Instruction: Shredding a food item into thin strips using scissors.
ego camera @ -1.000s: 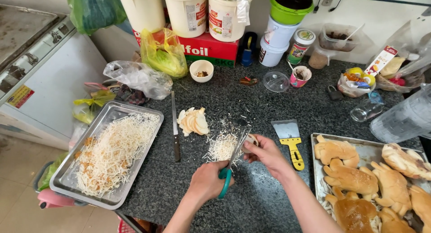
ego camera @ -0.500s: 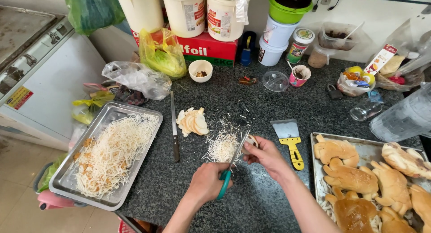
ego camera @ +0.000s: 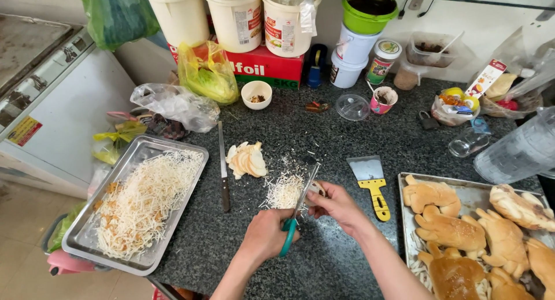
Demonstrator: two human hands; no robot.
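Scissors [ego camera: 298, 216] tilted slightly steeper than before — shreds pile [ego camera: 283, 191] unchanged

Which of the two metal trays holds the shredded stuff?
The left tray beside the knife; it holds pale shreds, while the right tray holds browned, shaped buns.

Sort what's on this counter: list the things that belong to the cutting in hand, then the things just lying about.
In use:
left hand on teal-handled scissors
right hand holding a pale slice at the blades
shred pile
stack of slices
tray of shreds

Lying about:
knife
yellow-handled scraper
tray of shaped buns
small bowl
tubs
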